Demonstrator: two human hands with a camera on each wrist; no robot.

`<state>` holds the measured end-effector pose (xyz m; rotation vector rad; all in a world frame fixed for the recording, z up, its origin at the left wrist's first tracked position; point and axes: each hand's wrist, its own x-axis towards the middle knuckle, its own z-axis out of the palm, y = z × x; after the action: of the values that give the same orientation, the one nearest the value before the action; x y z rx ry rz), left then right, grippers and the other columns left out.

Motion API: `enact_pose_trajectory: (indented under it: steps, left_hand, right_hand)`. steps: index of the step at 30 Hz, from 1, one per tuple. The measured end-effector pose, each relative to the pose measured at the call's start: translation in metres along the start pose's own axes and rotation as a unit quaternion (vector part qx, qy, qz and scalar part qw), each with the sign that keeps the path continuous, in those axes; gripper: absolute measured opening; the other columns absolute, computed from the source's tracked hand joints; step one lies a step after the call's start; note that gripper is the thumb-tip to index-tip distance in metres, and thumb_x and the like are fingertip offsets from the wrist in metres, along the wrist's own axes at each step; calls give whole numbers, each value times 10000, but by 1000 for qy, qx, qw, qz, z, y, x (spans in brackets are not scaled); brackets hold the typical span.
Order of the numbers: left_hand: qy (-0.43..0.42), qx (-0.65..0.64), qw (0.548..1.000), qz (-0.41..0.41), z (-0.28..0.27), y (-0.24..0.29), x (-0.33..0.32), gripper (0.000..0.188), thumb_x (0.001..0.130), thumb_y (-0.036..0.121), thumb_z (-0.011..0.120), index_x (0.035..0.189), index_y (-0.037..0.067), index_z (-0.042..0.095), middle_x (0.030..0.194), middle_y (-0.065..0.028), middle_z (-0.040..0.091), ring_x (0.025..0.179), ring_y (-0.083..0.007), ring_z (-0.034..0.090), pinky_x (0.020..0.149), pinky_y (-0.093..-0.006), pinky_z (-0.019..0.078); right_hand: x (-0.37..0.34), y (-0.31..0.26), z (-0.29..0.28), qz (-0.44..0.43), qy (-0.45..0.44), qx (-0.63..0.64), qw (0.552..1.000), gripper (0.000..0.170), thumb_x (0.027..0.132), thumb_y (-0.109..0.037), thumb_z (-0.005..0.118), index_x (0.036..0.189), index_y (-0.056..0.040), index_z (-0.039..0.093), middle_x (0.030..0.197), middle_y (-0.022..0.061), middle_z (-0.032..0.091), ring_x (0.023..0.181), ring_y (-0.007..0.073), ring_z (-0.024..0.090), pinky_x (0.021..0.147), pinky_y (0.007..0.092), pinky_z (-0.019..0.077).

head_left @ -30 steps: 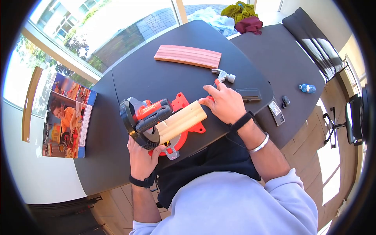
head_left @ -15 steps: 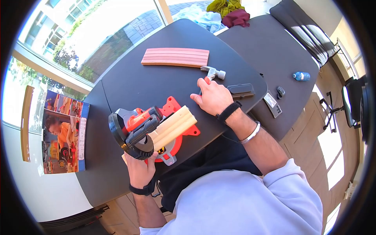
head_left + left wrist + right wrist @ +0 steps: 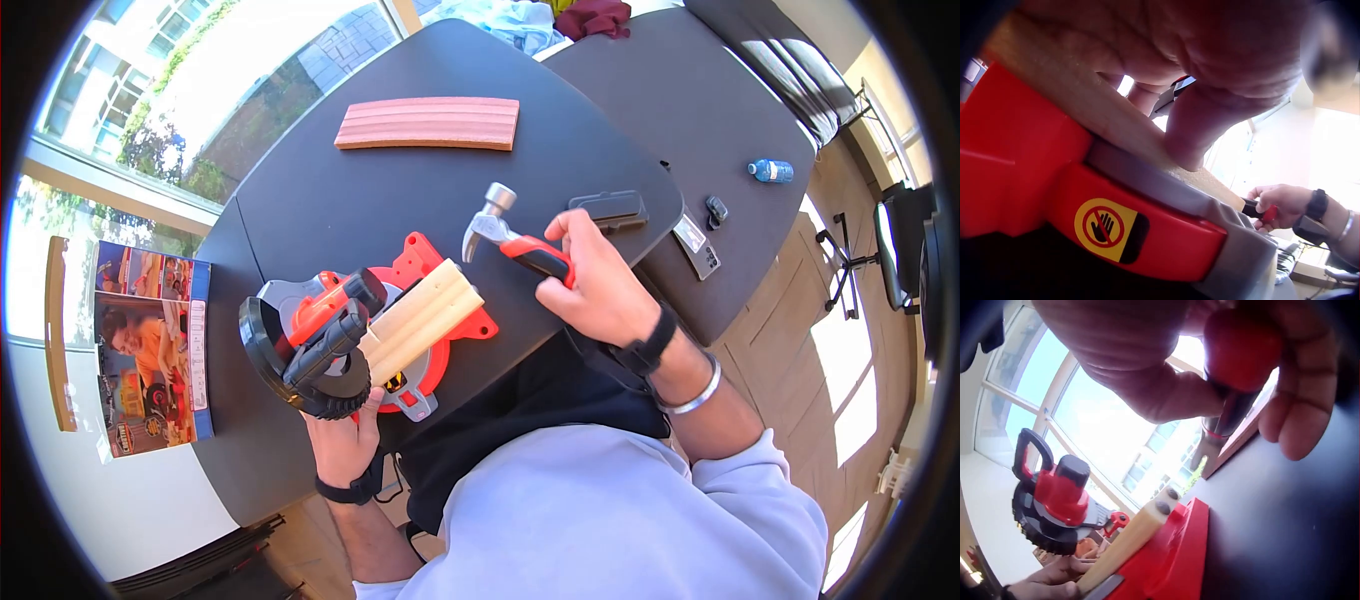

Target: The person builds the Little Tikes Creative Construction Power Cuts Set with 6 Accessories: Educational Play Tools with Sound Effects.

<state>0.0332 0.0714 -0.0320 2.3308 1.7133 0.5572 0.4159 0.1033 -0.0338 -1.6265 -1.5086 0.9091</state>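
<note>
My right hand [image 3: 605,290] grips the red-and-black handle of a claw hammer [image 3: 492,226], held over the table with its head pointing left. In the right wrist view, thumb and fingers curl about the handle's red end [image 3: 1241,353]. A pale grooved wooden board [image 3: 425,315] lies across a red, grey and black toy miter saw [image 3: 335,310], under the black toothed blade. Two dark round spots [image 3: 1162,507] show on its near end. My left hand [image 3: 340,445] holds the board's other end, partly hidden by the saw, its thumb [image 3: 1188,150] pressed against the wood.
A reddish grooved board [image 3: 428,122] lies on the table's far side. Beside my right hand is a dark case [image 3: 610,208]; a phone [image 3: 697,247] and a water bottle [image 3: 770,171] rest on the adjoining table. A picture box [image 3: 155,350] stands at left.
My right hand has lifted the hammer off the table and swung its head round to the left, toward the saw. The left hand stays at the board. The head view has shifted slightly.
</note>
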Motion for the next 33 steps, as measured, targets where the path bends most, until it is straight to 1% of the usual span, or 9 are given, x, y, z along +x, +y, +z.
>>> enact_pose_trajectory:
  steps: [3, 4, 8, 11, 13, 19, 23, 28, 33]
  left_hand:
    - [-1, -14, 1000, -4, 1, 0, 0, 287, 1004, 253, 819, 1184, 34, 773, 1202, -188, 771, 1145, -464, 688, 1008, -558, 519]
    - [-1, -24, 1000, -7, 1, 1, 0, 290, 1005, 250, 818, 1185, 27, 772, 1210, -189, 774, 1147, -464, 695, 1003, -553, 527]
    - [-8, -22, 1000, -6, 0, 1, 0, 298, 1007, 250, 816, 1193, 21, 766, 1205, -197, 772, 1126, -466, 709, 980, -547, 543]
    - [1, -13, 1000, 5, 1, 0, 0, 303, 1005, 249, 820, 1197, 22, 763, 1192, -199, 774, 1113, -465, 714, 966, -542, 551]
    - [8, 5, 1000, 14, 3, -2, -1, 309, 1002, 255, 824, 1195, 23, 761, 1184, -198, 775, 1112, -460, 716, 960, -545, 551]
    - [15, -3, 1000, -1, 7, -7, -4, 305, 989, 254, 838, 1188, 35, 766, 1178, -193, 776, 1102, -464, 710, 946, -549, 546]
    - [17, -9, 1000, -8, 7, -5, -4, 304, 982, 249, 844, 1186, 36, 769, 1179, -193, 777, 1114, -467, 703, 958, -549, 539]
    - [6, -43, 999, -21, 3, -3, -2, 305, 974, 243, 852, 1179, 31, 774, 1201, -185, 776, 1131, -468, 688, 981, -556, 522]
    - [-22, -5, 999, -24, -1, -1, -2, 392, 1004, 292, 826, 1278, 22, 755, 1261, -204, 767, 1203, -449, 689, 1037, -533, 523]
  right_hand:
    - [-14, 6, -6, 42, -68, 60, 995, 600, 890, -150, 696, 1425, 46, 510, 1259, 256, 609, 1150, 394, 652, 1045, 445, 535]
    - [-17, 9, -4, 43, -70, 77, 994, 582, 917, -60, 637, 1479, 37, 526, 1111, 84, 647, 941, 114, 617, 878, 285, 542]
    - [-19, 19, -2, 16, -93, 124, 988, 545, 913, -51, 619, 1454, 13, 586, 1167, 114, 661, 1028, 149, 655, 954, 304, 547]
    - [-17, 16, -6, -18, -90, 32, 995, 553, 901, -45, 611, 1453, -8, 613, 1267, 157, 671, 1149, 234, 677, 1053, 349, 538]
    - [-15, 19, -7, -68, -89, 37, 993, 569, 893, -98, 636, 1459, -39, 619, 1307, 206, 649, 1221, 362, 654, 1072, 431, 538]
    - [-7, 26, -10, -101, -94, 35, 990, 583, 876, -52, 636, 1457, -14, 611, 1300, 206, 687, 1207, 378, 684, 1059, 431, 553]
    - [4, 28, -18, -80, -144, 78, 983, 574, 888, -37, 630, 1461, -9, 607, 1284, 187, 710, 1181, 334, 708, 1053, 408, 556]
    - [9, 20, -27, 41, -176, 146, 973, 533, 934, -37, 610, 1467, -9, 605, 1257, 108, 714, 1133, 178, 680, 1025, 337, 544]
    - [2, 18, -21, 65, -191, 183, 962, 538, 936, -42, 616, 1473, -27, 605, 1208, 95, 713, 1093, 166, 676, 983, 327, 550]
